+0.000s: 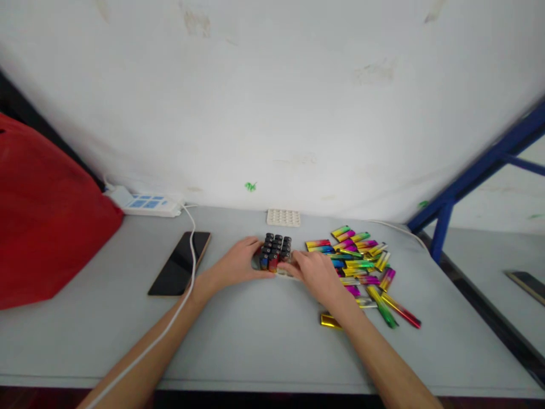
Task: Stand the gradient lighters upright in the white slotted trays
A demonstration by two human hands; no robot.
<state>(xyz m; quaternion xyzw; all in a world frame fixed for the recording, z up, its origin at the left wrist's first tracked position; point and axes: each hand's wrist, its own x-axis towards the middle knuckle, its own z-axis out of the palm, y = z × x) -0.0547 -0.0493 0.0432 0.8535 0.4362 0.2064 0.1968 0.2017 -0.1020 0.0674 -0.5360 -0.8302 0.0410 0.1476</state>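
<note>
Rows of upright lighters (275, 250) with black tops stand packed together in front of me, in a pale tray (286, 275) whose front edge shows beneath them. My left hand (242, 260) curls round the left side of this block, its thumb along the front. On the right side, my right hand (313, 271) has its thumb and fingers pressed close together at the front corner of the block. What sits between those fingers is hidden. Loose metallic lighters (360, 264) in gold, green, pink, blue and red lie in a heap just beyond my right hand.
A white tray with holes (283, 217) lies by the wall. To the left are a dark phone (181, 264), a white cable (192, 250) crossing over my left forearm, a power strip (151, 205) and a red bag (46, 221). A blue metal frame (477, 170) stands right.
</note>
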